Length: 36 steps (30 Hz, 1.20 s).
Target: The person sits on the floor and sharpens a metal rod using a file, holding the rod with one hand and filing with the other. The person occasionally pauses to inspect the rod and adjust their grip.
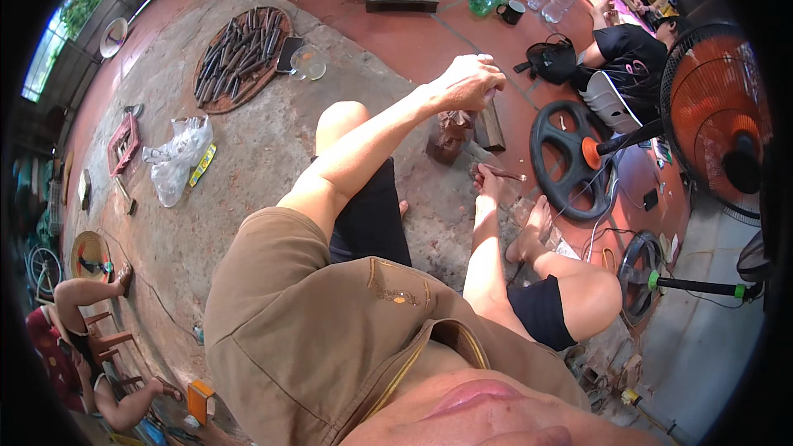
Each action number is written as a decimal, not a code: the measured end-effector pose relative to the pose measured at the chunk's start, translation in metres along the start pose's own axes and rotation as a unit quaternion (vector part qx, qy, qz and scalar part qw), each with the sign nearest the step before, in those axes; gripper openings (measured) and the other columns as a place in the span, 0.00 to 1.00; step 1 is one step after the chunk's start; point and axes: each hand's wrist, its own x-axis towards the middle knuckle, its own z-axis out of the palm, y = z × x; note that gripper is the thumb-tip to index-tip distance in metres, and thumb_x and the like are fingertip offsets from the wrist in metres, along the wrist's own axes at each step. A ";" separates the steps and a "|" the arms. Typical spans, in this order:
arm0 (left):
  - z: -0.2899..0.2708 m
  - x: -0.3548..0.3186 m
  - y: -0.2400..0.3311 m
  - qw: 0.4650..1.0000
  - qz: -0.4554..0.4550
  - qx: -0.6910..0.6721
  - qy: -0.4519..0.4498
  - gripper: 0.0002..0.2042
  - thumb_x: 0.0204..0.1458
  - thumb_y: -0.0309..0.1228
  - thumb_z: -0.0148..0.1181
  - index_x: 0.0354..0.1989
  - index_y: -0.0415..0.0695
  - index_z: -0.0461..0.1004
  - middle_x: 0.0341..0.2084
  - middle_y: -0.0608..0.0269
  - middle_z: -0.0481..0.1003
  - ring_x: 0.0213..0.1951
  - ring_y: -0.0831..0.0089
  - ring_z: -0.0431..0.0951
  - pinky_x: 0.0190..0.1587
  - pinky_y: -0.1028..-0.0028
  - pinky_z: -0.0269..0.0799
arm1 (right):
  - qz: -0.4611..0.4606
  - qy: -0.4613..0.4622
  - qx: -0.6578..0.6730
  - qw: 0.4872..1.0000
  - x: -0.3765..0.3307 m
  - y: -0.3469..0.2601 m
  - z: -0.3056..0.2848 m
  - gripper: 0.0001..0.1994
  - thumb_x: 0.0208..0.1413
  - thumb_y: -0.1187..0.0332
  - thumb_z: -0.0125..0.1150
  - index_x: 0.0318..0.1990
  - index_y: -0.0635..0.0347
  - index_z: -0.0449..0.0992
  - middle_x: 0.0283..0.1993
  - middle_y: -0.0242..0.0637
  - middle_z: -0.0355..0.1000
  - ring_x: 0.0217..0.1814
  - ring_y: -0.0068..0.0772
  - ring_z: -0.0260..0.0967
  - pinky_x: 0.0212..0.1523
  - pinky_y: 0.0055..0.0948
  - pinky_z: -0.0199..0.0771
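My left arm reaches across to the far side, and my left hand [472,83] is closed in a fist above a reddish-brown carved wooden block [451,137]. What that fist holds, if anything, is hidden. Nearer to me, my right hand [489,183] grips a slim brown rod-like tool [514,176] with a pale end, which points to the right. The block stands on the grey concrete between my bare feet, apart from the right hand. Beside it lies a long dark wooden bar [490,128].
A round woven tray [282,25] of dark carving tools lies far left, with a glass bowl [308,62] beside it. Plastic bags [178,157] lie left. On the right stand a black round base [570,161] and an orange fan [717,120]. Other people sit around.
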 end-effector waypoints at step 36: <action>0.000 -0.002 -0.001 1.000 0.008 0.003 0.011 0.06 0.37 0.23 0.59 0.26 0.44 0.75 0.25 0.64 0.76 0.32 0.63 0.74 0.35 0.66 0.73 | 0.055 0.008 0.062 0.997 -0.010 0.009 0.022 0.11 0.48 0.71 0.68 0.41 0.58 0.79 0.28 0.29 0.75 0.22 0.18 0.68 0.19 0.19 0.69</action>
